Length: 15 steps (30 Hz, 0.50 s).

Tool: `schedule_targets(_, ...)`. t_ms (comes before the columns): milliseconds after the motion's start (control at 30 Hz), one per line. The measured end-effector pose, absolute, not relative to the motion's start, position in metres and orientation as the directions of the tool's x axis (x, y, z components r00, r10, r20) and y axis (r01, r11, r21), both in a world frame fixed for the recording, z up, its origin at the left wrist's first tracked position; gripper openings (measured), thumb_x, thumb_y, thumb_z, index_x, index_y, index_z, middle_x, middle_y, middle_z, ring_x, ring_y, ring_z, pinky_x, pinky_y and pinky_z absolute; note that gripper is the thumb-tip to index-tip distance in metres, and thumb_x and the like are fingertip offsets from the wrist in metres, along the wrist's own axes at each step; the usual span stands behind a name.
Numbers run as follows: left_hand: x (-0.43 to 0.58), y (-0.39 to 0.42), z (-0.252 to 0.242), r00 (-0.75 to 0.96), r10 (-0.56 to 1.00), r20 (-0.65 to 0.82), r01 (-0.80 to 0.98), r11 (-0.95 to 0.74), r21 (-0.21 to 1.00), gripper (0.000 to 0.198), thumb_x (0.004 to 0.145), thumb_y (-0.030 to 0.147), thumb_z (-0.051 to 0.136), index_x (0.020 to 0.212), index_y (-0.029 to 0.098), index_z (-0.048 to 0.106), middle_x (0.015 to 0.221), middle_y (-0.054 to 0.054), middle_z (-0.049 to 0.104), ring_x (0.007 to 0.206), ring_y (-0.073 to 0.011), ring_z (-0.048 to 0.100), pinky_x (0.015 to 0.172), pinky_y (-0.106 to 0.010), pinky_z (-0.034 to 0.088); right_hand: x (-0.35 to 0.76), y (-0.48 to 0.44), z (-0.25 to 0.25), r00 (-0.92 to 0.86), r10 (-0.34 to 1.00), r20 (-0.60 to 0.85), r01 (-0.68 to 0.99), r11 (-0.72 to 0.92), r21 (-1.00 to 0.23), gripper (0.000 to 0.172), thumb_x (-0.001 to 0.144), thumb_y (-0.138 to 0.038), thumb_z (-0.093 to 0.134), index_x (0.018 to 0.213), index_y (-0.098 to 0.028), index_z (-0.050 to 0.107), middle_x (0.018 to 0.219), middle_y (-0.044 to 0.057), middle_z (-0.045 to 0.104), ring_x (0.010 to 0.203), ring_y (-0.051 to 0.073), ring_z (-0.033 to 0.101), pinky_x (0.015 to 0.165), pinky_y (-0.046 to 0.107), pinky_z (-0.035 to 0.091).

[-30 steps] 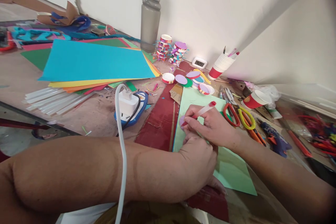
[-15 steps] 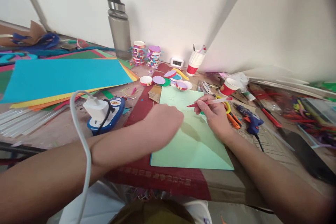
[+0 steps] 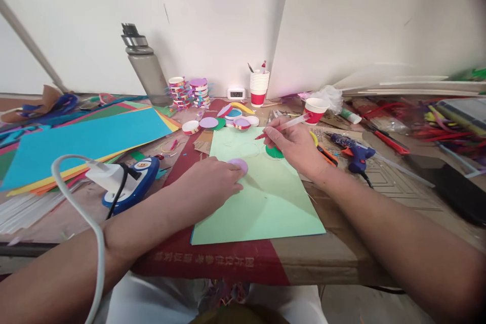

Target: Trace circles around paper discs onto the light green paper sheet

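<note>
A light green sheet [image 3: 258, 212] lies in front of me on red and brown cardboard, with faint circle outlines near its top. My left hand [image 3: 212, 185] is closed, its fingertips on a small purple disc [image 3: 238, 166] on the sheet. My right hand [image 3: 290, 144] pinches a red-tipped pen [image 3: 288, 124] with a clear barrel, its tip just over the upper part of the sheet. Beneath the right hand a green disc [image 3: 273, 152] lies at the sheet's right edge.
Paper rings and discs [image 3: 208, 122] lie behind the sheet. At the back are a bottle [image 3: 146, 71], a clock [image 3: 236, 93] and stacked cups [image 3: 259, 86]. Coloured sheets [image 3: 83, 142] and a plugged power strip [image 3: 140, 185] sit left; a glue gun [image 3: 357, 154] lies right.
The view has shifted. My left hand has moved lower on the sheet, and its purple disc now shows. The green disc is more visible. The pen stays in my right hand.
</note>
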<state>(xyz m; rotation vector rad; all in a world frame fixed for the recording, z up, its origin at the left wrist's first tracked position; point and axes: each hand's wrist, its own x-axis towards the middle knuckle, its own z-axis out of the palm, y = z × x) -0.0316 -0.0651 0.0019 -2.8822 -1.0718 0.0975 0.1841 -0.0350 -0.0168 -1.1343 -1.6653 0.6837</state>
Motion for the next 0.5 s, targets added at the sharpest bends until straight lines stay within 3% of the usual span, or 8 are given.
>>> schedule_targets(167, -0.033, -0.055, -0.001, 0.804, 0.589, -0.082, 0.593, -0.803, 0.048, 0.04, 0.096, 0.027, 0.052, 0.135, 0.02, 0.058, 0.137, -0.008, 0.062, 0.115, -0.0217, 0.065, 0.096, -0.032, 0.049, 0.181, -0.037, -0.016, -0.166, 0.886, 0.434, 0.403, 0.462, -0.79, 0.029, 0.094, -0.035, 0.052, 0.075, -0.017, 0.064, 0.078, 0.004, 0.066, 0.067, 0.013, 0.059, 0.061, 0.026, 0.045)
schedule_targets(367, -0.04, -0.044, 0.009, 0.822, 0.562, -0.088, 0.566, -0.79, 0.236, 0.032, 0.097, 0.029, 0.05, 0.122, 0.027, 0.068, 0.129, -0.001, 0.068, 0.114, -0.0162, 0.065, 0.099, -0.027, 0.046, 0.181, -0.039, -0.015, -0.183, 0.885, 0.428, 0.431, 0.464, -0.774, 0.032, 0.096, -0.034, 0.051, 0.072, -0.017, 0.064, 0.08, 0.004, 0.067, 0.068, 0.012, 0.059, 0.061, 0.025, 0.046)
schedule_targets(500, -0.041, -0.04, 0.015, 0.782, 0.618, -0.078, 0.603, -0.72, 0.343, 0.03, 0.096, 0.037, 0.05, 0.111, 0.026, 0.074, 0.116, 0.001, 0.074, 0.1, -0.0149, 0.069, 0.089, -0.024, 0.048, 0.18, -0.041, -0.014, -0.19, 0.883, 0.429, 0.434, 0.467, -0.77, 0.031, 0.095, -0.035, 0.052, 0.072, -0.017, 0.063, 0.08, 0.004, 0.067, 0.068, 0.012, 0.059, 0.062, 0.025, 0.046)
